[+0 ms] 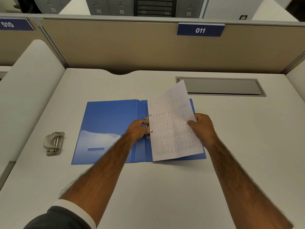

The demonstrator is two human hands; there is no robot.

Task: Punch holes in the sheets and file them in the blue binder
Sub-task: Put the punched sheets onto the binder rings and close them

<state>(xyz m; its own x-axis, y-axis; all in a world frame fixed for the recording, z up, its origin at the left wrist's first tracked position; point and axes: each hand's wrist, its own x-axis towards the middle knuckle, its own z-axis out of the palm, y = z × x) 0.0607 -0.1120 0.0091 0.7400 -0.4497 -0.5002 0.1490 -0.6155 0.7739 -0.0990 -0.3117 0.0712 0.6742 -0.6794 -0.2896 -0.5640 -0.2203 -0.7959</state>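
The blue binder lies open and flat on the desk, and everything else is placed from it. Over its right half the sheets are held tilted, their left edge down at the ring mechanism on the spine, their right edge raised. The right hand is closed in a pinch on the sheets' right edge, thumb on top. The left hand sits at the rings with its fingertips against the sheets' left margin; whether it pinches the paper or only steadies it cannot be told. The paper looks thin, light and floppy, so it will likely sag and tear at the holes if pulled sideways; the best hold is near the punched margin, close to the 2 rings, with the far edge supported. The binder's covers look smooth, stiff plastic that may slide on the desk. The hole punch rests well left of the binder, untouched.
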